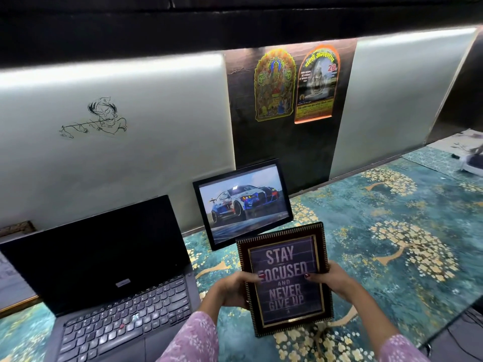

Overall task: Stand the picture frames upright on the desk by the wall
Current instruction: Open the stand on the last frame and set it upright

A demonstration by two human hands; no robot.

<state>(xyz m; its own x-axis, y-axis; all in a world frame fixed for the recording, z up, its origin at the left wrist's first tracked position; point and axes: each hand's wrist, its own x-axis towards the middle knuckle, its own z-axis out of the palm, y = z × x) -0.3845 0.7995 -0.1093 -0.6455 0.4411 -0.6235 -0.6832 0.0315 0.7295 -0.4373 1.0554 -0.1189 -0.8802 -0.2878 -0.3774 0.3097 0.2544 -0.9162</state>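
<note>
A dark ornate frame reading "STAY FOCUSED AND NEVER GIVE UP" is held above the desk, facing me and tilted back. My left hand grips its left edge, thumb on the glass. My right hand grips its right edge the same way. Behind it a black frame with a car picture stands upright, leaning back against the wall. The desk top has a teal cover with gold trees.
An open black laptop sits on the desk to the left, close to the car frame. Two stickers hang on a dark wall panel above. Some objects lie at the far right. The desk's front edge runs along the lower right.
</note>
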